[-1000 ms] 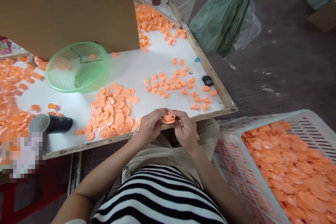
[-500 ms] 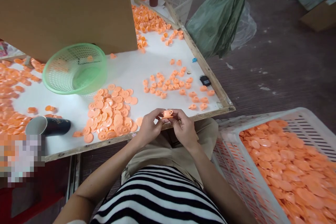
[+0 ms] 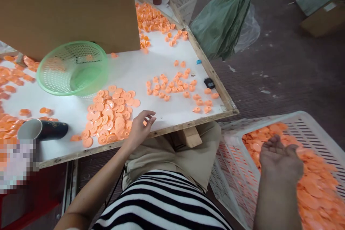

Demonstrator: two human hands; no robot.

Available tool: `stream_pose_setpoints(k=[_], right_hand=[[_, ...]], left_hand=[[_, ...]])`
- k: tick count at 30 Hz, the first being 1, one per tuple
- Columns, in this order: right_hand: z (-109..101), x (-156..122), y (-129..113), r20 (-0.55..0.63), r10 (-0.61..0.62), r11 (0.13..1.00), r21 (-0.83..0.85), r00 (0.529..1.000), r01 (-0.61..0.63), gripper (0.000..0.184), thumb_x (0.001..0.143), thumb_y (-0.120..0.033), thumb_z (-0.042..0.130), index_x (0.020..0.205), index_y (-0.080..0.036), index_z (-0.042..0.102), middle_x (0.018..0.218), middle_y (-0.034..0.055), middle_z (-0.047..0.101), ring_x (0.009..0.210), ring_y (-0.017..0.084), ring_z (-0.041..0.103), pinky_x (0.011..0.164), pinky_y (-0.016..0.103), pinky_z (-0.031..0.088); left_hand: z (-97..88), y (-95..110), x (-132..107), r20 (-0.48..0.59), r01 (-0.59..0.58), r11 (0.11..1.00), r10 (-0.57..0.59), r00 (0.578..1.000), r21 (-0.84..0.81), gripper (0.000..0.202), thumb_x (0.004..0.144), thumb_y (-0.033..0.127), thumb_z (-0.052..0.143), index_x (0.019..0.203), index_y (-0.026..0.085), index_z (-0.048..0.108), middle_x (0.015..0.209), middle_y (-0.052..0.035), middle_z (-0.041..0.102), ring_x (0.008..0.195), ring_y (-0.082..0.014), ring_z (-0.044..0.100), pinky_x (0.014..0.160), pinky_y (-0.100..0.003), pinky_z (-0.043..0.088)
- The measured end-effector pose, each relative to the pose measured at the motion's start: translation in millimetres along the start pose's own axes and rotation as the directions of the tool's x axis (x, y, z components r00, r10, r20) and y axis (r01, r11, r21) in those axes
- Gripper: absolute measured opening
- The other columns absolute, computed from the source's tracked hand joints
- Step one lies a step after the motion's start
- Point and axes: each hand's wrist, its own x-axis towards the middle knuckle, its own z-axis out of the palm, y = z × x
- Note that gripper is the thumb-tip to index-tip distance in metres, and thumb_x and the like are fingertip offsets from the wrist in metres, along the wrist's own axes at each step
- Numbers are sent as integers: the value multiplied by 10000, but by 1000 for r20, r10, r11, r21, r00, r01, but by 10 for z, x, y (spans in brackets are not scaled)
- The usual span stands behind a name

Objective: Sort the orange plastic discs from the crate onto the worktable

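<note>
We see the left hand (image 3: pixel 140 126) open, fingers spread, at the table's (image 3: pixel 129 72) near edge, beside the saucer pile (image 3: pixel 110 113). Right of the table, the right hand (image 3: pixel 280 158) hovers over the crate (image 3: pixel 312 133) of orange pieces (image 3: pixel 318 187); we cannot tell whether it grips anything.

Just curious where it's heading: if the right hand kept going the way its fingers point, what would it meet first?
Most likely the orange pieces piled in the white crate: the right hand is above them, fingers aimed forward and down. Depth is hard to judge.
</note>
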Motion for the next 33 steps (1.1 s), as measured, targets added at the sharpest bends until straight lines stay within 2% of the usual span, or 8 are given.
stream_pose_setpoints(k=[3, 6, 11, 15, 19, 25, 29, 33], right_hand=[[215, -230, -87, -2, 125, 983, 138, 992, -123, 289, 697, -489, 667, 819, -239, 589, 836, 78, 633, 666, 190, 612, 631, 400, 525], [786, -551, -305, 273, -36, 998, -44, 961, 50, 377, 748, -456, 657, 1009, -185, 644, 876, 65, 672, 683, 175, 611, 692, 371, 521], [1576, -800, -478, 733, -198, 729, -334, 651, 597, 242, 808, -239, 577, 1008, -159, 687, 995, 130, 687, 871, 255, 618, 866, 426, 457], [1911, -1091, -441, 854, -159, 707, -252, 496, 660, 206, 811, -149, 552, 971, -161, 680, 943, 104, 683, 842, 237, 625, 821, 375, 461], [2105, -1490, -445, 908, -215, 775, -65, 360, 628, 160, 839, -200, 589, 979, -185, 664, 962, 75, 680, 851, 218, 632, 809, 350, 458], [2092, -1626, -507, 855, -291, 800, -28, 429, 599, 174, 897, -277, 536, 973, -180, 658, 980, 83, 677, 776, 200, 620, 821, 367, 444], [1992, -1568, -544, 831, -249, 864, -43, 498, 502, 233, 899, -356, 525, 935, -180, 674, 956, 93, 690, 747, 196, 610, 773, 342, 471], [2035, -1535, -510, 855, -88, 936, -104, 511, 337, 282, 883, -400, 523, 986, -193, 684, 897, 72, 712, 753, 193, 639, 701, 306, 498]], left_hand=[[-20, -54, -5, 17, -35, 995, 34, 999, 94, 177, 910, 295, 552, 1041, 199, 623, 960, -41, 669, 837, -155, 619, 732, -285, 486], [-125, -100, -1, 55, -88, 973, 78, 995, 213, 149, 898, 252, 561, 1024, 200, 620, 989, -47, 650, 876, -172, 604, 766, -305, 488], [-503, -231, -80, 44, -82, 901, 70, 997, 425, 166, 860, 189, 598, 1024, 196, 626, 1035, -64, 635, 940, -208, 590, 843, -349, 482], [-674, -360, -204, 70, -59, 859, 27, 997, 508, 177, 826, 168, 626, 1000, 192, 644, 1031, -74, 629, 1016, -248, 568, 887, -383, 470], [-557, -398, -208, 128, -103, 817, 36, 991, 567, 233, 804, 210, 665, 1034, 176, 658, 1042, -101, 595, 998, -264, 542, 879, -409, 462], [-328, -283, -92, 208, -127, 815, 8, 978, 565, 169, 753, 161, 674, 918, 160, 636, 987, -110, 607, 943, -265, 544, 817, -389, 447], [-184, -144, 3, 210, 33, 961, -94, 973, 274, 60, 795, 180, 609, 846, 191, 579, 745, -7, 614, 697, -158, 554, 657, -275, 427], [120, -55, 257, 130, 90, 995, -84, 988, -42, 92, 789, 221, 626, 857, 183, 578, 765, 4, 643, 694, -122, 570, 639, -231, 420]])
